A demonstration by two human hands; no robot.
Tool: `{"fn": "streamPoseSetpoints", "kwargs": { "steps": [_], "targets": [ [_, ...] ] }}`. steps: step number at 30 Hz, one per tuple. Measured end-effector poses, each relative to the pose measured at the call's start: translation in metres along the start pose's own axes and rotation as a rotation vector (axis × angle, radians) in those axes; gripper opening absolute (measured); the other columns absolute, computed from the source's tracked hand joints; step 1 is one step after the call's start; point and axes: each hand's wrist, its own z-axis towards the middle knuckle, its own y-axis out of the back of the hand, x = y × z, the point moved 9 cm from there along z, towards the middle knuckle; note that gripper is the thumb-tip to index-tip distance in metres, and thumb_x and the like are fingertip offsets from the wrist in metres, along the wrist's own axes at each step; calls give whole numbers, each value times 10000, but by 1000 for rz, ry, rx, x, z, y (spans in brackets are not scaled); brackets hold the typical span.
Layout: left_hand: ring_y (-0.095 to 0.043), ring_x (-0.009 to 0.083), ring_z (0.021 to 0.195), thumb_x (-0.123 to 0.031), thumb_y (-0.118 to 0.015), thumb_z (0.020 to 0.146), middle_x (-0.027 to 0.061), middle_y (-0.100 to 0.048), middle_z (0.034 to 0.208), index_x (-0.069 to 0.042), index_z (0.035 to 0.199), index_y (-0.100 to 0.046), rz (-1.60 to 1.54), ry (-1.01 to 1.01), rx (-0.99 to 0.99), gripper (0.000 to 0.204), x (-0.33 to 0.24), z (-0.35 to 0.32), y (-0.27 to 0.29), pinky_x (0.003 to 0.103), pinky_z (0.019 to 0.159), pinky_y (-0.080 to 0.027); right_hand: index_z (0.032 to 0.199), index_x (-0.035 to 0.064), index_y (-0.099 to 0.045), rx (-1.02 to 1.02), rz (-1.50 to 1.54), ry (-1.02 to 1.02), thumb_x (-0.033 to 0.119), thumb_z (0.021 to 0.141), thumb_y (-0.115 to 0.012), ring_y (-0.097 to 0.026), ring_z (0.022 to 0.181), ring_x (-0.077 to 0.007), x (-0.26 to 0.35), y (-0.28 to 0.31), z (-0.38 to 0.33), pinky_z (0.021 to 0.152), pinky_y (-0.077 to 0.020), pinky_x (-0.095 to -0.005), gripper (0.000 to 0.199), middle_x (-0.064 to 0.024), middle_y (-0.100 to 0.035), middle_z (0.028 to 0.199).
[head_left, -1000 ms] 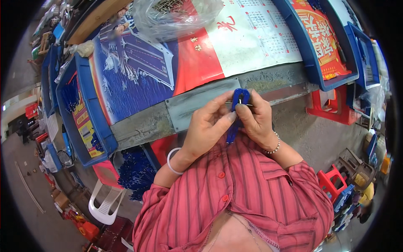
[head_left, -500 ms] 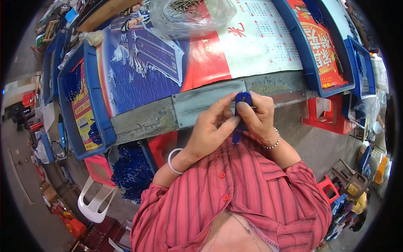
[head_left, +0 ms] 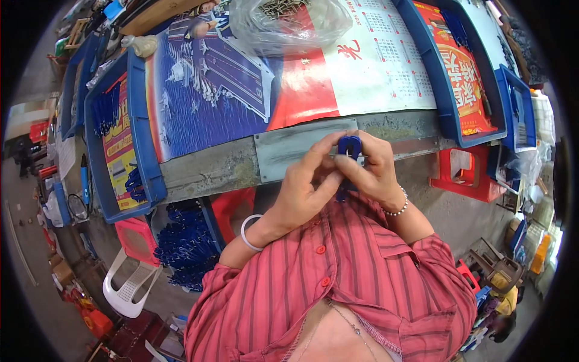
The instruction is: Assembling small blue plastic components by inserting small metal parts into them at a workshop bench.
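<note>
Both of my hands meet over the front edge of the table (head_left: 211,172) and hold one small blue plastic clip-like part (head_left: 348,146) with a thin metal piece across it. My left hand (head_left: 307,187) pinches it from the left with thumb and fingers, a white bangle on that wrist. My right hand (head_left: 374,172) grips it from the right, a bead bracelet on its wrist. The part's lower end is hidden between my palms.
Printed posters cover the table. A blue tray (head_left: 142,151) with blue parts stands at the left, another blue tray (head_left: 449,90) at the right. A clear plastic bag (head_left: 283,21) lies at the back. A heap of blue parts (head_left: 184,247) and red stools (head_left: 464,175) sit below.
The view has shifted slightly. My hands stay together on the blue part and have turned it a little between the fingers.
</note>
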Motion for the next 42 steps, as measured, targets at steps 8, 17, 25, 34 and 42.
{"fn": "streamPoseSetpoints", "kwargs": {
  "steps": [8, 17, 25, 34, 42],
  "targets": [
    [-573, 120, 944, 62, -502, 857, 83, -583, 1069, 2, 1376, -321, -356, 12, -56, 553, -3, 1, 10, 241, 839, -455, 1007, -14, -580, 78, 202, 64, 263, 838, -627, -594, 770, -216, 2, -11, 1, 678, -462, -318, 328, -114, -604, 833],
    [-576, 123, 758, -76, -573, 897, 69, -595, 916, 17, 1176, -479, -552, 42, -215, 309, -8, 0, 34, 243, 679, -471, 914, 4, -543, 391, -15, -13, 86, 826, -613, -571, 784, -302, -15, -38, -6, 710, -446, -376, 139, -136, -584, 844],
    [-545, 54, 777, -27, -623, 872, -14, -594, 906, -26, 1000, -573, -494, 51, -120, 138, -7, -1, 18, 213, 707, -449, 1247, 2, -440, -293, -230, 190, 139, 719, -752, -514, 1061, -211, 16, 37, 35, 930, -395, -325, 628, -115, -517, 1170],
    [-578, 167, 682, 9, -681, 773, 84, -555, 742, 11, 860, -609, 369, -371, -466, 113, -52, -9, 45, 263, 637, -447, 1262, -5, -415, 238, 373, -395, 235, 657, -831, -487, 662, -55, -10, -14, 15, 598, -393, -175, 772, -56, -550, 985],
    [-595, 91, 823, -15, -611, 876, 54, -634, 907, 23, 967, -583, -267, -19, -331, 103, -15, 8, 36, 234, 720, -486, 1071, 5, -530, 244, 578, -514, 74, 852, -654, -540, 658, -35, -17, -34, -14, 534, -430, -168, 261, -12, -595, 837]
  ]
}}
